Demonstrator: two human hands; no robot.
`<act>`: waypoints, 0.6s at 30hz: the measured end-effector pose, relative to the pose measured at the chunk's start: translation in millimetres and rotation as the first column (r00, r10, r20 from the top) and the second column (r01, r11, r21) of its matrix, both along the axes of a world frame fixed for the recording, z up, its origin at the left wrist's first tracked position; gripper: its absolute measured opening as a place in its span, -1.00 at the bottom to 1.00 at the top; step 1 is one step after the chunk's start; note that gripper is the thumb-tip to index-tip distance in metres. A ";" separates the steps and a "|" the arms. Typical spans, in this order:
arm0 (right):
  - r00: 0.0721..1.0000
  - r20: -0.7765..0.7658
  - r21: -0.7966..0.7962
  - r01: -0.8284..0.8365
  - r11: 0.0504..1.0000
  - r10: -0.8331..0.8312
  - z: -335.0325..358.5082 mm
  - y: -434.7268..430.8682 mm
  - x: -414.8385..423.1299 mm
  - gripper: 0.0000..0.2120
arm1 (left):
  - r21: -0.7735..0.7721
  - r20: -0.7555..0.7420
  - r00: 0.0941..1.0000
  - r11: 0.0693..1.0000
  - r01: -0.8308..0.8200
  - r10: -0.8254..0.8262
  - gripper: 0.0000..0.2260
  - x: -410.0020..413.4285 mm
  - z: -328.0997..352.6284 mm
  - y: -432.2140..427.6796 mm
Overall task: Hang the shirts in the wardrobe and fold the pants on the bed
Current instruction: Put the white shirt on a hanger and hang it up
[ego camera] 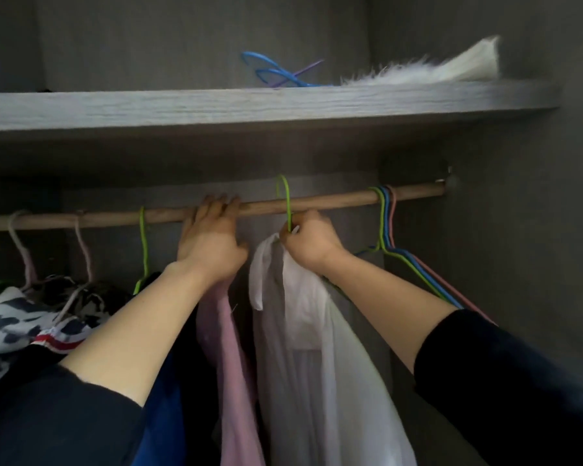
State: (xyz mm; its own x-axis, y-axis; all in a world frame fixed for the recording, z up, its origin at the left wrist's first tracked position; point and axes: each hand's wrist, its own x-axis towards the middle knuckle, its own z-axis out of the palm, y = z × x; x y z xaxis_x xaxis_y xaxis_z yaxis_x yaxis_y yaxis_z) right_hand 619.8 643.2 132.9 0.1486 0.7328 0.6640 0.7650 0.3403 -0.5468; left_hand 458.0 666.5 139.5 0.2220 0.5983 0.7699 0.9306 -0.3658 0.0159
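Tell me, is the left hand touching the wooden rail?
Touching. The head view shows the fingers of the left hand curled over the top of the wooden rail.

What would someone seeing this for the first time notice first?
At centre, the right hand pinches a green hanger carrying a white shirt, its hook over the wooden rod. The left hand holds the rod beside it. Blue hangers lie on the shelf above.
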 end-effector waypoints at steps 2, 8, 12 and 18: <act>1.000 -0.010 -0.004 0.007 1.000 -0.007 1.0 14.1 -7.3 -0.88 | 0.062 -0.018 1.000 0.998 0.024 -0.023 -0.31 -1.8 -2.3 6.8; 1.000 0.007 -0.080 0.027 0.996 -0.027 -8.9 42.4 -18.1 -0.79 | 0.187 -0.003 0.996 0.979 0.085 -0.086 -0.37 -5.8 -8.1 15.0; 0.999 0.029 -0.087 0.021 0.996 -0.019 -14.0 46.8 -21.1 -0.81 | 0.205 0.000 0.996 0.975 0.089 -0.092 -0.38 -3.7 -8.2 15.3; 0.994 0.110 -0.141 -0.011 0.990 0.027 -14.9 42.9 -25.4 -0.83 | 0.191 0.009 0.996 0.978 0.081 -0.084 -0.39 -4.1 -4.5 11.8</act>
